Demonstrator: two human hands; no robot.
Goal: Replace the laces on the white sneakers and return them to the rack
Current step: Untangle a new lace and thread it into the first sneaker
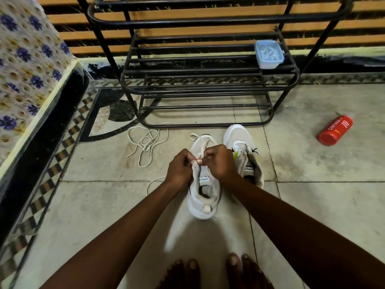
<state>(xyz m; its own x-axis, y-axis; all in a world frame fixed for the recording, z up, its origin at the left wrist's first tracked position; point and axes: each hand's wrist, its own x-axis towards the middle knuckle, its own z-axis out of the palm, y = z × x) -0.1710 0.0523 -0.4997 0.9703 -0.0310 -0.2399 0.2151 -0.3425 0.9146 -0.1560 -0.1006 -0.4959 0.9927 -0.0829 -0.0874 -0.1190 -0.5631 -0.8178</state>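
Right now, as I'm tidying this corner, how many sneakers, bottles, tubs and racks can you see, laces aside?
White sneakers: 2
Red bottle: 1
Blue tub: 1
Black rack: 1
Total: 5

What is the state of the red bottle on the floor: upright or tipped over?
Tipped over. The red bottle lies on its side on the floor, to the right of the rack.
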